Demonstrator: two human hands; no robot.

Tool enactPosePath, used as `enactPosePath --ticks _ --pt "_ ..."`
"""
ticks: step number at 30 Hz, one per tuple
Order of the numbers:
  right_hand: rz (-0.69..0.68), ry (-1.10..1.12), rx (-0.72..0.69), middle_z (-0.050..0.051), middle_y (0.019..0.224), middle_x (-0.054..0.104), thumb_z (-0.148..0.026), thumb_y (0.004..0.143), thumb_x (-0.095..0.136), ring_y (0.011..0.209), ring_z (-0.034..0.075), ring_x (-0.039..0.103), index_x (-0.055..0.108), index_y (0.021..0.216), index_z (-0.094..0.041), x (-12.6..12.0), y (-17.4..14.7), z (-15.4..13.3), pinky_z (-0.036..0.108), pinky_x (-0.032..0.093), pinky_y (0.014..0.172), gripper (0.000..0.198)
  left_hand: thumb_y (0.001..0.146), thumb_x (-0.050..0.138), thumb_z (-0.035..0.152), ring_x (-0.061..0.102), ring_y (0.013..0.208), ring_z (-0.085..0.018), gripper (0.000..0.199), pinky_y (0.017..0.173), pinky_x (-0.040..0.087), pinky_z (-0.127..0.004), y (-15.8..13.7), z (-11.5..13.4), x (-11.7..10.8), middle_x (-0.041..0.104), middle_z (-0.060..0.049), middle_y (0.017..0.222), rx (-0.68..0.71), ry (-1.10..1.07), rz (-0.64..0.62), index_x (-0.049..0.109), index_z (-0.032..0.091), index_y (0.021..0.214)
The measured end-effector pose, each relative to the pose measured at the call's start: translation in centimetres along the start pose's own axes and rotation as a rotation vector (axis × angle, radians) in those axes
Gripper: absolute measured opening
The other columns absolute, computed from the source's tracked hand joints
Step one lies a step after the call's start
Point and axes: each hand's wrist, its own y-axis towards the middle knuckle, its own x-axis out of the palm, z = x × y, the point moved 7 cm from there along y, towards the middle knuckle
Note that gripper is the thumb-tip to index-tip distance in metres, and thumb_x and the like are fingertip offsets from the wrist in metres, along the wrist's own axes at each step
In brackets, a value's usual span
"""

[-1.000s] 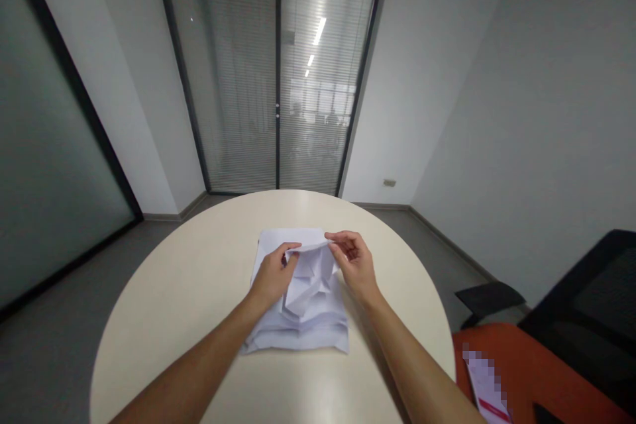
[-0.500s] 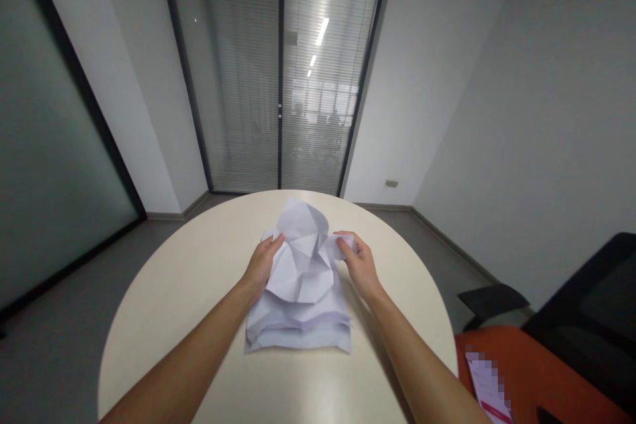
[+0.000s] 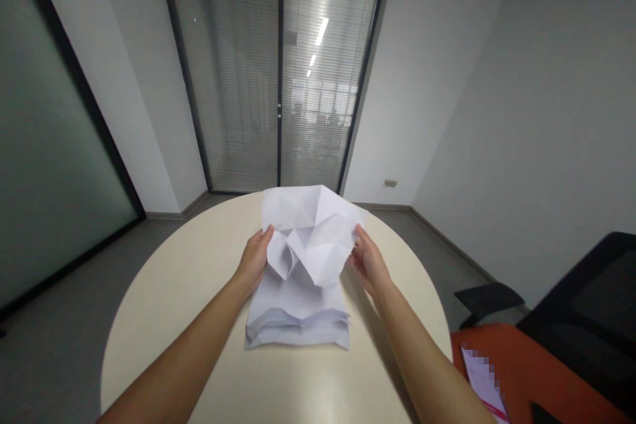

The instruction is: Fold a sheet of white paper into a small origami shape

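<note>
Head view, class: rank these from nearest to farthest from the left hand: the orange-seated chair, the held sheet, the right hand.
1. Held sheet: touching the left hand, on its right.
2. Right hand: at the sheet's right edge.
3. Orange-seated chair: far right, beyond the table.

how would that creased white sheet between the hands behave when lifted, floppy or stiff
The creased white sheet looks like thin paper, so it is probably light for its size. It would likely flop and bend along its many folds. Its raised creases may stiffen it slightly in places, so it probably won't hang flat.
</note>
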Motion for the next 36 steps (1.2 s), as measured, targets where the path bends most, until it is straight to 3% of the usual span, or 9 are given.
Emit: enactPosePath --ticks 6,11,13,17,21,25,28,32,36 --pt "-0.145 -0.043 0.154 0.008 0.108 0.076 -0.032 0.075 0.077 0.092 0.023 0.073 0.068 0.109 -0.018 4.2 -2.6 2.1 0.032 0.058 0.082 0.038 0.075 0.080 0.048 0.073 0.092 -0.024 0.045 0.078 0.057 -0.030 -0.6 -0.1 1.0 0.077 -0.009 0.096 0.016 -0.071 0.006 0.069 0.015 0.102" --pt "-0.031 -0.260 -0.039 0.011 0.111 0.076 -0.043 0.078 0.073 0.097 0.027 0.071 0.071 0.109 -0.014 2.4 -2.1 1.2 0.037 0.057 0.082 0.043 0.080 0.073 0.033 0.074 0.091 -0.027 0.031 0.080 0.060 -0.036 -0.3 0.2 1.6 0.076 -0.014 0.100 -0.125 -0.054 -0.133 0.070 0.013 0.104" --pt "-0.006 -0.369 -0.126 0.012 0.114 0.075 -0.048 0.081 0.069 0.100 0.028 0.070 0.071 0.111 -0.014 1.3 -2.1 0.4 0.039 0.057 0.084 0.045 0.082 0.069 0.032 0.074 0.088 -0.027 0.030 0.078 0.060 -0.036 0.3 0.2 0.6 0.077 -0.014 0.097 -0.127 0.027 -0.088 0.070 0.013 0.104" --pt "0.055 -0.527 -0.248 0.013 0.113 0.075 -0.051 0.083 0.066 0.102 0.030 0.070 0.071 0.109 -0.014 -1.0 -2.9 -1.4 0.042 0.056 0.086 0.046 0.085 0.063 0.044 0.072 0.091 -0.029 0.034 0.079 0.055 -0.036 1.4 1.6 -2.6 0.077 -0.012 0.094 0.122 0.421 0.164 0.070 0.015 0.100" --pt "0.051 -0.573 -0.207 0.013 0.110 0.076 -0.051 0.083 0.067 0.098 0.031 0.071 0.072 0.107 -0.014 -2.7 -3.9 -1.7 0.044 0.057 0.083 0.044 0.092 0.046 0.052 0.069 0.092 -0.032 0.042 0.079 0.050 -0.036 1.9 3.4 -2.9 0.076 -0.014 0.094 0.358 1.005 0.191 0.069 0.018 0.088" --pt "-0.074 -0.514 -0.121 0.013 0.111 0.075 -0.048 0.080 0.072 0.093 0.028 0.072 0.069 0.113 -0.016 -2.8 -5.9 -0.4 0.039 0.059 0.076 0.046 0.098 0.031 0.050 0.068 0.088 -0.033 0.049 0.077 0.047 -0.037 2.5 4.4 -2.5 0.074 -0.017 0.089 0.380 1.506 0.157 0.069 0.020 0.088" --pt "-0.155 -0.522 0.008 0.008 0.085 0.076 -0.051 0.078 0.074 0.062 0.020 0.068 0.067 0.108 -0.015 -1.9 -8.0 1.1 0.029 0.054 0.050 0.047 0.098 0.032 0.053 0.069 0.085 -0.035 0.052 0.074 0.047 -0.038 3.4 4.6 -2.0 0.073 -0.019 0.088 0.356 1.716 0.114 0.070 0.018 0.091" --pt "-0.208 -0.507 0.118 0.001 0.064 0.068 -0.055 0.080 0.071 0.043 0.013 0.054 0.068 0.094 -0.016 -0.4 -10.3 1.8 0.025 0.045 0.040 0.042 0.088 0.051 0.061 0.069 0.090 -0.035 0.048 0.075 0.048 -0.038 5.3 5.2 -1.6 0.074 -0.018 0.089 0.316 1.612 0.105 0.071 0.017 0.088" --pt "-0.064 -0.380 0.143 0.004 0.073 0.071 -0.055 0.080 0.070 0.049 0.014 0.056 0.069 0.097 -0.018 -0.2 -10.5 1.3 0.024 0.043 0.040 0.041 0.072 0.074 0.057 0.069 0.086 -0.029 0.044 0.071 0.050 -0.034 6.3 4.5 -1.9 0.075 -0.014 0.095 0.036 0.988 0.047 0.071 0.017 0.090"
